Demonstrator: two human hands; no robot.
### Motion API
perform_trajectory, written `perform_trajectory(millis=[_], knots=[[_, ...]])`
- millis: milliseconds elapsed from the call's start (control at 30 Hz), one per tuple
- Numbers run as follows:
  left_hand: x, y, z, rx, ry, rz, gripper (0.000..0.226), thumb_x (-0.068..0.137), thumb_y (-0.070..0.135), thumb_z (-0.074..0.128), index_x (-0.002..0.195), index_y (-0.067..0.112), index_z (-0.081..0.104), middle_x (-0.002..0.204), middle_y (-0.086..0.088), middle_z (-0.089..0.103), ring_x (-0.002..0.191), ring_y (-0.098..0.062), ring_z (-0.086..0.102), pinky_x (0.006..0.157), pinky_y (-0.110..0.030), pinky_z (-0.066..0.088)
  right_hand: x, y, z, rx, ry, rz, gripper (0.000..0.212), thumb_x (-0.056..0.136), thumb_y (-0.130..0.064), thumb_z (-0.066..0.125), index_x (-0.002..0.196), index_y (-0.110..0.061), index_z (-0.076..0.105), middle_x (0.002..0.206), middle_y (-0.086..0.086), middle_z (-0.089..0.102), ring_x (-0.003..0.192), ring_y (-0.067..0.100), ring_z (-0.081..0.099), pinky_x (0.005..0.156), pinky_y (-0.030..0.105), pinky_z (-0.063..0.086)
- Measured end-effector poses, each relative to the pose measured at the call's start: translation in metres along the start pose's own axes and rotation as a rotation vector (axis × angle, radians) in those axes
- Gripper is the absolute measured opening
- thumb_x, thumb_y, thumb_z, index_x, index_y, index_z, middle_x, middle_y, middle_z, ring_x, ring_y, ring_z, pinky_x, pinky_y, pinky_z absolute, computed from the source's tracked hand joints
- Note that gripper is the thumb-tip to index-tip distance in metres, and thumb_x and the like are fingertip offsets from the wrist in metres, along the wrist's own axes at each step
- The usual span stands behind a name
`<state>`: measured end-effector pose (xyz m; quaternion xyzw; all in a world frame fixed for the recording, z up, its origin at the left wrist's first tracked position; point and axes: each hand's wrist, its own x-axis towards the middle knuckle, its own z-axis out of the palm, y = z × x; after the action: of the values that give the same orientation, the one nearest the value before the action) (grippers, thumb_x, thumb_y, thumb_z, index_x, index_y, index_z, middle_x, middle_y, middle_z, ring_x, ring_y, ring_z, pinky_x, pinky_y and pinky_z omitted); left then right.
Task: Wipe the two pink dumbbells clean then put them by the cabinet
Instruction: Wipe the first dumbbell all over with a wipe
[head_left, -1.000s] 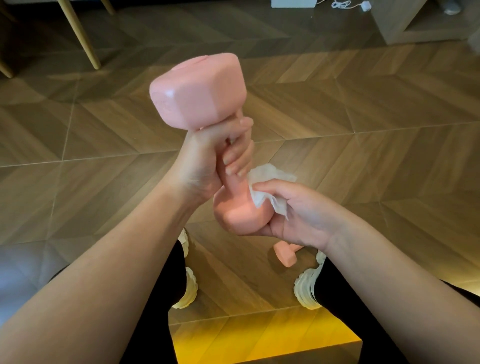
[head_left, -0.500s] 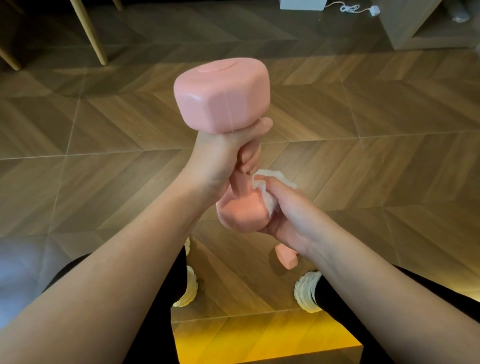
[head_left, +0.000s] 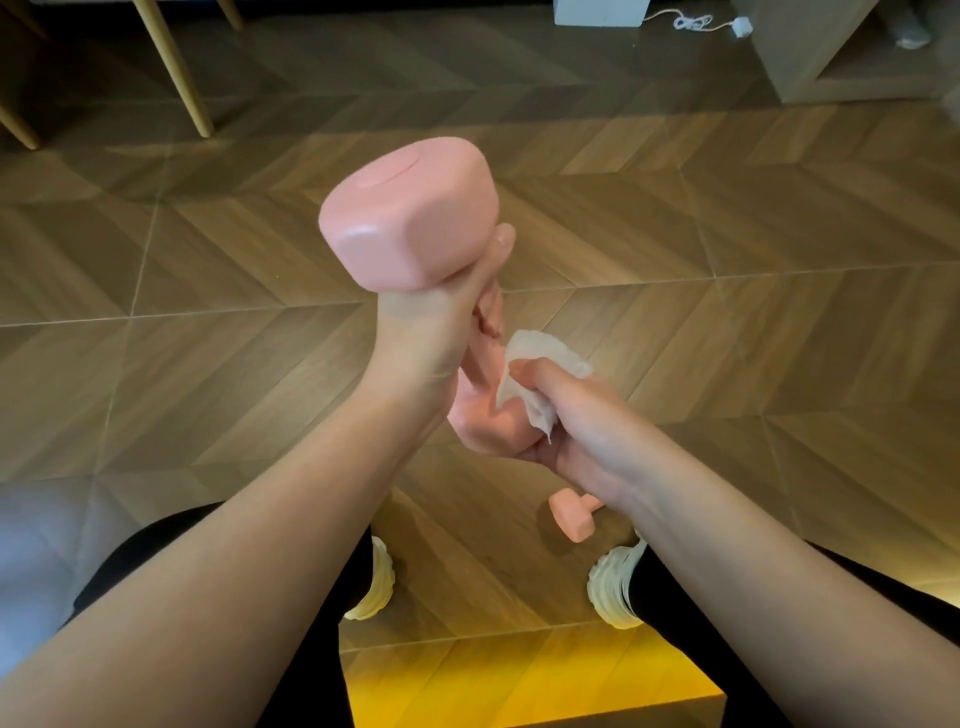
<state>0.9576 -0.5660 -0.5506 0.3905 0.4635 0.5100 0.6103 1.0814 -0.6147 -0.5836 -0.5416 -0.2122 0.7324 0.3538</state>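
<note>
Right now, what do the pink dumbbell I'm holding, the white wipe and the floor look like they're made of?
The dumbbell: probably vinyl or rubber coating, smooth semi-matte; soft highlights on rounded edges.
The wipe: thin tissue or wet wipe; crumpled, slightly translucent.
The floor: wood or wood-look laminate, low sheen; chevron planks with visible grain.

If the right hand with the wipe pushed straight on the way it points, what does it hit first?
The held dumbbell: the right hand presses the wipe on its lower head. Behind that, likely the left hand; depth unclear.
</note>
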Motion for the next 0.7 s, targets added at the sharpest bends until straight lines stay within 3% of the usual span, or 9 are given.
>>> perform_trajectory(millis=[167,267,333,400,433,533,600,700], knots=[[-0.003,0.003,0.005,0.115,-0.212,0.071,0.044,0.074,0.029,0.069,0.040,0.023,0.041,0.038,0.004,0.037,0.039,-0.016,0.036,0.054,-0.029,0.037,0.008,0.005,0.004,-0.053,0.056,-0.042,0.019,0.090,-0.024,0.060,0.078,-0.028,0.075,0.081,0.000,0.075,0.074,0.018,0.070,0.068,0.037,0.055],[-0.005,0.006,0.006,0.040,-0.384,0.031,0.044,0.076,0.026,0.065,0.041,0.022,0.040,0.037,0.004,0.035,0.036,-0.014,0.034,0.050,-0.024,0.037,0.006,-0.003,-0.005,-0.030,-0.063,0.054,0.035,0.094,-0.027,0.054,0.066,-0.030,0.076,0.075,-0.003,0.071,0.066,0.012,0.067,0.060,0.028,0.053],[-0.005,0.009,0.005,-0.051,-0.438,0.012,0.040,0.077,0.022,0.065,0.046,0.017,0.040,0.038,0.005,0.035,0.035,-0.013,0.032,0.047,-0.024,0.035,0.003,-0.009,-0.012,0.018,-0.162,0.140,0.026,0.095,-0.028,0.053,0.084,-0.024,0.076,0.088,0.004,0.069,0.079,0.019,0.066,0.071,0.035,0.057],[-0.004,0.010,0.004,-0.079,-0.394,-0.003,0.037,0.079,0.017,0.066,0.049,0.017,0.044,0.041,0.004,0.040,0.039,-0.014,0.037,0.050,-0.027,0.036,-0.001,-0.010,-0.013,0.042,-0.189,0.166,0.027,0.097,-0.027,0.051,0.116,-0.013,0.065,0.108,0.015,0.061,0.101,0.032,0.058,0.093,0.052,0.051],[-0.004,0.009,0.004,-0.069,-0.345,-0.004,0.034,0.080,0.015,0.065,0.051,0.018,0.049,0.045,0.002,0.044,0.043,-0.016,0.041,0.053,-0.029,0.037,-0.003,-0.009,-0.012,0.058,-0.172,0.155,0.029,0.098,-0.024,0.049,0.121,-0.010,0.062,0.110,0.016,0.061,0.101,0.033,0.058,0.092,0.052,0.051],[-0.003,0.007,0.002,-0.032,-0.158,0.038,0.025,0.080,0.011,0.065,0.058,0.018,0.057,0.056,-0.004,0.052,0.054,-0.022,0.050,0.058,-0.033,0.044,-0.005,-0.004,-0.009,0.095,-0.135,0.097,0.020,0.100,-0.015,0.046,0.106,-0.010,0.064,0.094,0.009,0.071,0.079,0.018,0.068,0.067,0.034,0.059],[-0.002,0.004,0.001,-0.018,-0.050,0.030,0.023,0.079,0.013,0.069,0.063,0.016,0.053,0.055,-0.004,0.050,0.052,-0.021,0.050,0.056,-0.031,0.044,-0.003,-0.002,-0.009,0.106,-0.101,0.075,0.019,0.099,-0.012,0.048,0.108,-0.009,0.064,0.093,0.008,0.072,0.077,0.016,0.069,0.066,0.033,0.060],[-0.002,0.001,0.003,0.014,0.044,-0.045,0.034,0.077,0.026,0.072,0.053,0.019,0.048,0.045,0.001,0.043,0.046,-0.019,0.041,0.058,-0.034,0.038,0.003,0.005,-0.006,0.119,-0.042,0.042,0.015,0.096,-0.012,0.055,0.102,-0.011,0.069,0.084,0.005,0.075,0.071,0.013,0.071,0.060,0.030,0.058]])
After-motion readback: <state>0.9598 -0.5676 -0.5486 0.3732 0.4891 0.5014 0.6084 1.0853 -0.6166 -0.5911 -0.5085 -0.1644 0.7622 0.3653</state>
